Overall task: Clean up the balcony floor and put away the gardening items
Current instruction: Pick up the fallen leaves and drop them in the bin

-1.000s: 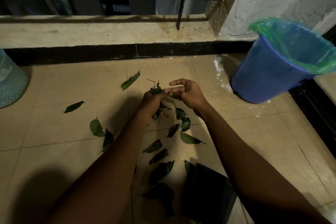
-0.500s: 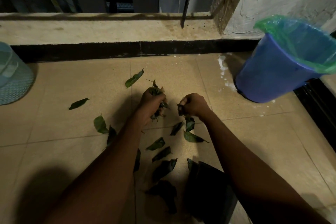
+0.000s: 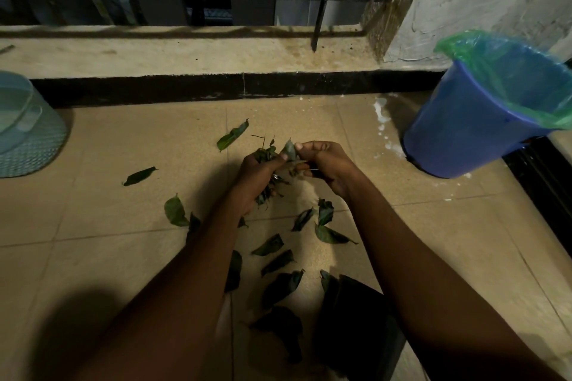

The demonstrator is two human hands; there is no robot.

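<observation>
Green leaves lie scattered on the tan tiled balcony floor [image 3: 433, 241], among them one far leaf [image 3: 232, 135] and a cluster [image 3: 325, 219] below my hands. My left hand [image 3: 257, 178] grips a bunch of gathered leaves [image 3: 265, 154] a little above the floor. Right beside it, my right hand [image 3: 325, 161] pinches a single leaf [image 3: 290, 149] against that bunch. The two hands touch at the fingertips. A blue bin with a green liner [image 3: 483, 127] stands at the right, an arm's length from my right hand.
A pale teal basket [image 3: 28, 139] sits at the left edge. A raised ledge [image 3: 185, 52] with a black base and metal railing runs along the back. A dark flat object [image 3: 359, 328] lies near me between my arms. White spots mark the floor by the bin.
My right hand went down to the floor, picked up a leaf, and has come back up to the bunch in my left hand. The left hand stayed in place.
</observation>
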